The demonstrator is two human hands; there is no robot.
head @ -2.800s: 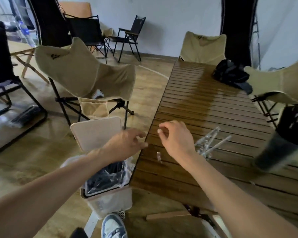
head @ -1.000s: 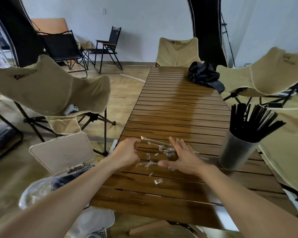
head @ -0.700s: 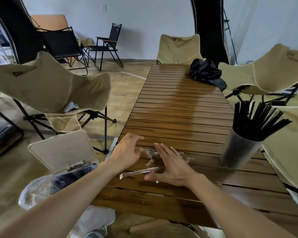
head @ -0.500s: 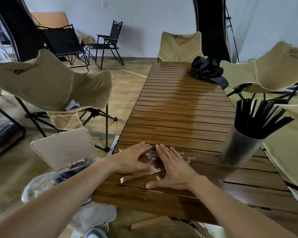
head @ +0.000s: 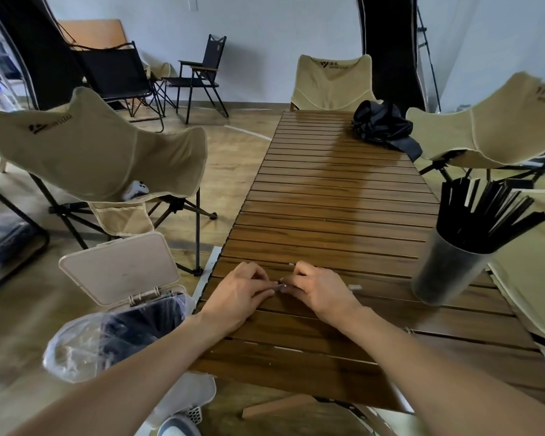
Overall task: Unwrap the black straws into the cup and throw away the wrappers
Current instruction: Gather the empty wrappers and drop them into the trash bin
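Both hands sit together on the slatted wooden worktop (head: 328, 215), left of the cup (head: 444, 272). The left hand (head: 239, 294) and the right hand (head: 318, 291) have their fingers curled inward and their fingertips meeting. Between them shows a sliver of clear wrapper (head: 277, 287), so each grip looks closed on the gathered wrappers, though most of the bundle is hidden under the palms.

The black straws (head: 482, 212) stand fanned out in the cup, which stands upright near the worktop's right edge, well apart from the hands. A few small wrapper scraps (head: 355, 287) lie loose on the slats, between the right hand and the cup.

Judging from this, the unwrapping looks done and the step in hand is collecting the wrappers for disposal. The trash bin (head: 145, 313) stands on the floor far to the left of the cup, just beside the worktop's left edge. Its lid (head: 120, 265) is tipped open and a clear liner bag (head: 73, 347) spills over the rim.

The next move likely calls for lifting the bundle without letting thin pieces slip through the slats. It then goes leftward over the bin's open mouth, and the stray scraps need a return pass.
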